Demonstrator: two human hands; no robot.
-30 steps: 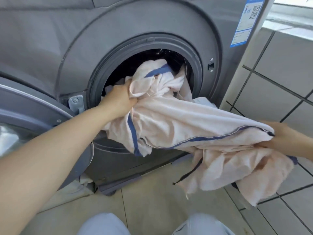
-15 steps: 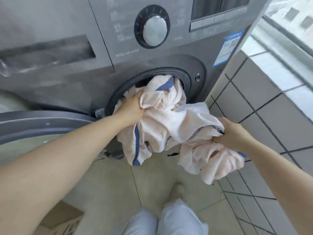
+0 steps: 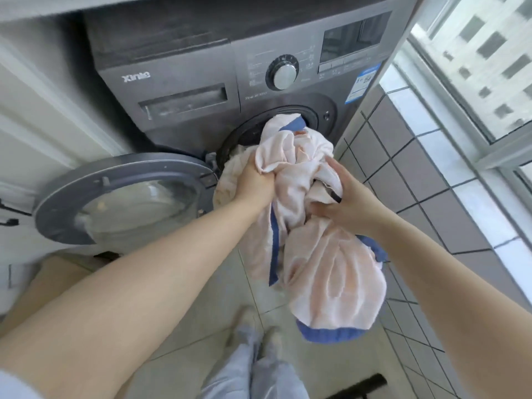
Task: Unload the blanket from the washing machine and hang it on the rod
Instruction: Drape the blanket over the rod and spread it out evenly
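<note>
A pale pink blanket (image 3: 325, 272) with blue edging hangs bunched out of the round drum opening of the dark grey washing machine (image 3: 184, 70). Its upper end still lies in the opening; the lower bulk dangles above the floor. My left hand (image 3: 256, 184) grips a fistful of the fabric just in front of the opening. My right hand (image 3: 342, 201) grips another bunch a little to the right and lower. No rod is in view.
The machine's round door (image 3: 123, 197) stands swung open to the left. A grey tiled wall (image 3: 408, 174) and a window sill rise on the right. A cardboard box (image 3: 57, 272) sits on the floor at left. My legs and feet (image 3: 253, 341) stand on pale floor tiles.
The view has risen and pulled back from the machine. More blanket has come out of the drum, and my right hand has moved in closer to my left, gathering the fabric.
</note>
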